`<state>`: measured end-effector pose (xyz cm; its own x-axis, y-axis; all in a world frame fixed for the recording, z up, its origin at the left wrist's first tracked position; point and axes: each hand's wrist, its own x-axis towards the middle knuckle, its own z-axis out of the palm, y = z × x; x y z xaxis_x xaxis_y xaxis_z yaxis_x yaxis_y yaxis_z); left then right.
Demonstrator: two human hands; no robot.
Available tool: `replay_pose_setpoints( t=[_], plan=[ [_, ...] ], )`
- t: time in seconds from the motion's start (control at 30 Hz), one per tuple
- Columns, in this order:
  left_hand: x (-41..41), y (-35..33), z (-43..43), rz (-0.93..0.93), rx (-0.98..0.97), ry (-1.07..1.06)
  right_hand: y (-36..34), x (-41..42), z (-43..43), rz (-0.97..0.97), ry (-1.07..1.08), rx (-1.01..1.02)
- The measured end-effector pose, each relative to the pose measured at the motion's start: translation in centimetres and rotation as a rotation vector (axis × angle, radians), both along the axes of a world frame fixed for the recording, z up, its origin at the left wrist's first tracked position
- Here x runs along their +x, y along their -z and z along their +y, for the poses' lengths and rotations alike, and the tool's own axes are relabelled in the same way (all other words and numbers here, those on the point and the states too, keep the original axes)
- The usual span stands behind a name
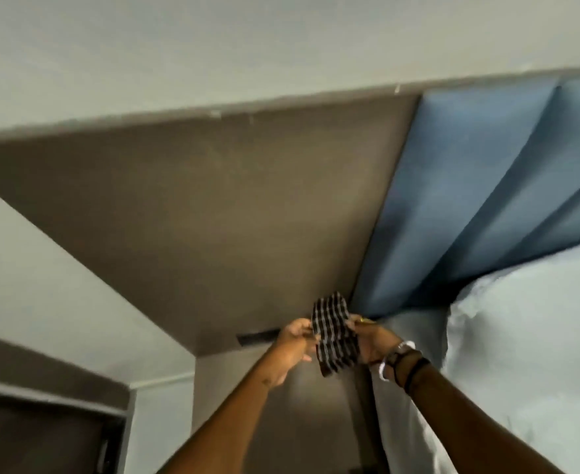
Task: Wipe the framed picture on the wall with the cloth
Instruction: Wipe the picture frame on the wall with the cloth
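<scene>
Left hand [293, 343] and right hand [372, 343] pinching checked cloth [334, 336], brown wall [213, 206], blue padded panels [480, 200]

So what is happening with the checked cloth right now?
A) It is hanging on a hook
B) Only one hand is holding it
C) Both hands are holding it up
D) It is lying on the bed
C: the left hand and the right hand each grip a side of the black-and-white checked cloth, held up in the air between them.
</scene>
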<state>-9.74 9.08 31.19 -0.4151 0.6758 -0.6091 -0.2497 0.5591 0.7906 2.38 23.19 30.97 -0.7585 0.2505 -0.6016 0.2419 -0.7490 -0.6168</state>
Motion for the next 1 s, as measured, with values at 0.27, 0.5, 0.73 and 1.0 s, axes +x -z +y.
replay_pose_setpoints(
  t=[0.27, 0.5, 0.73, 1.0],
  plan=[
    [-0.5, -15.9, 2.4, 0.302, 0.189, 0.271, -15.9, 1.9, -0.1, 0.119, 0.214, 0.136],
    [0.2, -27.5, 5.8, 0.434, 0.387, 0.420, -25.7, 4.4, 2.2, 0.375, 0.471, 0.167],
    [-0.5, -43.4, 12.4, 0.913, 0.618, 0.427, -39.3, 8.9, 10.2, 0.683, 0.708, 0.373],
    [0.6, -66.1, 19.9, 2.335, 0.616, 0.354, -56.8, 8.3, 18.7, 0.746, 0.925, 0.847]
  ],
)
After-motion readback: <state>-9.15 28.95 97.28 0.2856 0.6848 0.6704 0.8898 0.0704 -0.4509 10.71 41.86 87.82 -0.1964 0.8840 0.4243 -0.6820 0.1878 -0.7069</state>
